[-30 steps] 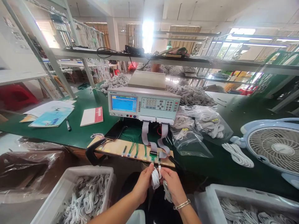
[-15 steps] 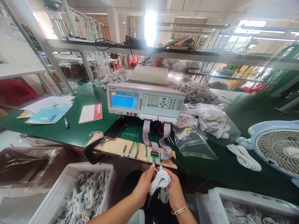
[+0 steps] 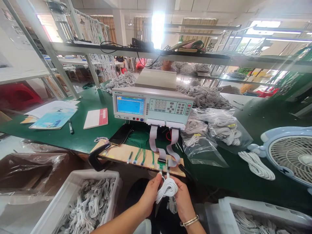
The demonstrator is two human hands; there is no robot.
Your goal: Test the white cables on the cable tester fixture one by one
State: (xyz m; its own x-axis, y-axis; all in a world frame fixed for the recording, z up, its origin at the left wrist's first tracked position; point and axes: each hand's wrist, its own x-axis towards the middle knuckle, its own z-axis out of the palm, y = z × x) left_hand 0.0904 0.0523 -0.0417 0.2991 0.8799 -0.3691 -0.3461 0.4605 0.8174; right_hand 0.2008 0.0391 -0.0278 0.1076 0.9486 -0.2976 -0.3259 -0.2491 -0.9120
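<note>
A coiled white cable (image 3: 167, 190) hangs between my two hands at the front edge of the wooden board (image 3: 117, 152). My left hand (image 3: 151, 191) pinches one plug end, which meets the small green circuit board (image 3: 161, 165). My right hand (image 3: 180, 195) grips the other end and the side of the coil, by a second slot on the board. Grey ribbon cables (image 3: 153, 138) run from there up to the tester (image 3: 152, 105), whose blue screen is lit. Below the coil, part of another bundle shows; what holds it is hidden.
A white bin (image 3: 117, 182) of coiled cables stands at lower left, another bin (image 3: 226, 208) at lower right. Bagged cables (image 3: 200, 146), a loose coil (image 3: 257, 165) and a fan (image 3: 290, 152) are on the right. A black clamp (image 3: 96, 159) grips the board's left end.
Both hands keep their hold on the cable at the board almost unmoved. The whole view has shifted very slightly.
</note>
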